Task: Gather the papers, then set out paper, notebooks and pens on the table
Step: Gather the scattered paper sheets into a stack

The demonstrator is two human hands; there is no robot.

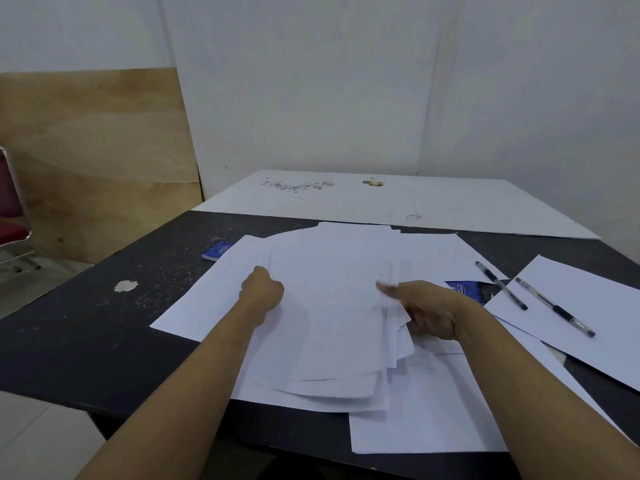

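On the dark tabletop the papers lie fanned centrally, left grip curled on their left edge, right grip pinching the right; light, limp and slippery, they seem best taken by both side edges.

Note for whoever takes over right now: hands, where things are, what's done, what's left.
Left hand grips the paper stack at its left edge; right hand pinches its right edge, thumb on top.
Stack sits uneven on the table, over more spread sheets.
First notebook far left, part-covered; second notebook beside the right hand.
Left pen and right pen lie on a loose sheet, right side.
Done: gathering begun. Left: collect remaining sheets, square them, set everything out.
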